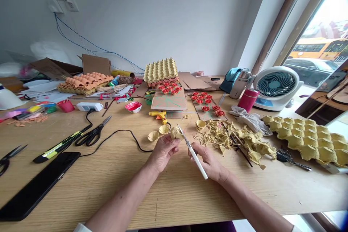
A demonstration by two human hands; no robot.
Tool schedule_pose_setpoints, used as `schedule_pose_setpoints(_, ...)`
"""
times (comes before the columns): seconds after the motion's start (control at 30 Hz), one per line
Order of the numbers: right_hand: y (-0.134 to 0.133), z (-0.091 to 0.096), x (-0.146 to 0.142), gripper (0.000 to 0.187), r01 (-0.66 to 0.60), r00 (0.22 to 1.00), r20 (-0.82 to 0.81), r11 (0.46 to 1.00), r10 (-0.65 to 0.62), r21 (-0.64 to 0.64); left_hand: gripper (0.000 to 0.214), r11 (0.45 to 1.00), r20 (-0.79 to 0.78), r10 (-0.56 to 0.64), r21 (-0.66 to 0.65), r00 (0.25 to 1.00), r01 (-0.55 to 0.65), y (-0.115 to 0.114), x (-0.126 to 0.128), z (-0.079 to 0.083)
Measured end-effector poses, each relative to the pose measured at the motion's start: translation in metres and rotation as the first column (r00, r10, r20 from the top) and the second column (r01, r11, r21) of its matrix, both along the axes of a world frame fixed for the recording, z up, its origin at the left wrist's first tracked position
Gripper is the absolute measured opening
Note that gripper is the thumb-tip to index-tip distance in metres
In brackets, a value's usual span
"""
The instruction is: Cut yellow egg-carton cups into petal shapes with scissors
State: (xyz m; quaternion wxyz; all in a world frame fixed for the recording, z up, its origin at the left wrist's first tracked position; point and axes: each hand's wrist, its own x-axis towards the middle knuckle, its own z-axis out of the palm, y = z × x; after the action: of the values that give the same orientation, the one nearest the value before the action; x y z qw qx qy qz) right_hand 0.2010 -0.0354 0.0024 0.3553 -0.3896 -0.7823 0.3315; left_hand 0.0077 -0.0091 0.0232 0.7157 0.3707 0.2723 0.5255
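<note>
My left hand [164, 151] is closed on a yellow egg carton cup [176, 133], pinched between thumb and fingers. In my right hand [210, 159] is a pair of white-handled scissors [198, 160], its blades pointing up and left against the cup's right side. Just beyond my left hand sit two cut cups, one nearer [153, 136] and another [164, 129] close to a yellow glue gun [160, 116]. A small stack of cups [200, 125] stands past my right hand. Yellow carton scraps [221, 136] are heaped to its right.
A yellow egg tray [310, 137] lies at right near a fan [277, 87] and a red can [248, 100]. Red paper flowers [201, 98] rest on cardboard at the back. On the left are black scissors [94, 133], a utility knife [58, 146], a phone [40, 185] and a cable.
</note>
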Motion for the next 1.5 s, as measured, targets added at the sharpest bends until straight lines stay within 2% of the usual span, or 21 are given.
schedule_pose_setpoints(0.27, 0.002, -0.005, 0.001, 0.028, 0.002, 0.994, -0.105, 0.997, -0.01, -0.071, 0.022, 1.0, -0.024, 0.014, 0.018, 1.0, -0.013, 0.003, -0.003, -0.001)
schedule_pose_setpoints(0.43, 0.004, -0.009, -0.002, 0.038, -0.051, 0.96, -0.279, 0.977, -0.009, -0.208, 0.021, 1.0, -0.009, 0.001, 0.001, 1.0, -0.001, 0.004, -0.005, -0.003)
schedule_pose_setpoints(0.6, 0.002, -0.004, -0.006, 0.048, -0.243, 0.87, -0.492, 0.906, 0.045, -0.347, 0.031, 1.0, 0.002, -0.022, -0.007, 1.0, 0.022, 0.002, -0.006, -0.003)
schedule_pose_setpoints(0.77, 0.005, -0.008, -0.006, 0.056, -0.428, 0.772, -0.63, 0.8, 0.081, -0.421, 0.024, 0.987, 0.105, -0.15, 0.067, 0.983, 0.143, 0.002, -0.006, -0.005)
schedule_pose_setpoints(0.9, 0.008, -0.011, -0.007, 0.057, -0.489, 0.725, -0.685, 0.75, 0.066, -0.446, 0.024, 0.987, 0.112, -0.158, 0.044, 0.981, 0.153, 0.004, -0.006, -0.008)
schedule_pose_setpoints(1.03, 0.01, -0.009, -0.007, 0.055, -0.456, 0.704, -0.71, 0.765, -0.001, -0.454, 0.031, 0.992, 0.079, -0.125, -0.011, 0.989, 0.126, 0.005, -0.005, -0.01)
schedule_pose_setpoints(1.17, 0.01, -0.005, -0.007, 0.053, -0.365, 0.701, -0.708, 0.811, -0.083, -0.456, 0.034, 0.995, 0.006, -0.097, -0.022, 0.995, 0.097, 0.007, -0.004, -0.012)
schedule_pose_setpoints(1.37, 0.009, 0.001, -0.008, 0.043, -0.19, 0.708, -0.683, 0.883, -0.18, -0.43, 0.032, 0.988, -0.184, 0.07, 0.151, 0.981, -0.042, 0.004, 0.003, -0.012)
schedule_pose_setpoints(1.5, 0.009, 0.002, -0.009, 0.049, -0.12, 0.717, -0.667, 0.906, -0.203, -0.405, 0.034, 0.979, -0.256, 0.057, 0.202, 0.965, -0.004, 0.001, 0.012, -0.016)
